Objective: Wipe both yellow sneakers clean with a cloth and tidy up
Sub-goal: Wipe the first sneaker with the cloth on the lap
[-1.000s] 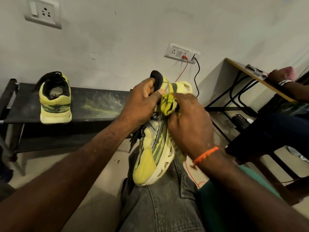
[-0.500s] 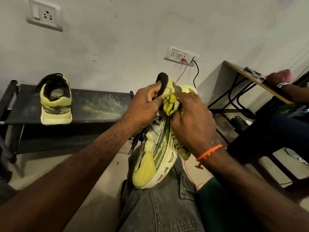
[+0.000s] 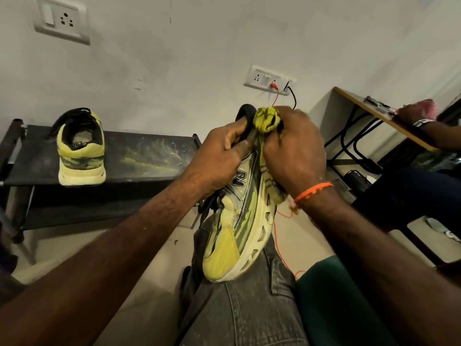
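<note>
One yellow sneaker (image 3: 237, 228) with a white sole rests toe-down on my knee, heel pointing up. My left hand (image 3: 219, 158) grips it by the collar and the black heel tab. My right hand (image 3: 294, 151) is closed on a bunched yellow-and-black cloth (image 3: 267, 119), pressed against the top of the heel; a tail of the cloth hangs down below my palm. The second yellow sneaker (image 3: 81, 148) stands upright on a low black rack (image 3: 149, 158) to the left, heel towards me.
The rack stands against a white wall with two socket plates (image 3: 268, 79). Red and black wires (image 3: 282, 221) run down from the lower one behind the shoe. At the right another person's arm (image 3: 434, 131) rests on a wooden desk (image 3: 374, 113).
My right hand has slid the cloth up along the sneaker, from the side near the collar to the top of the heel. The left hand keeps its grip.
</note>
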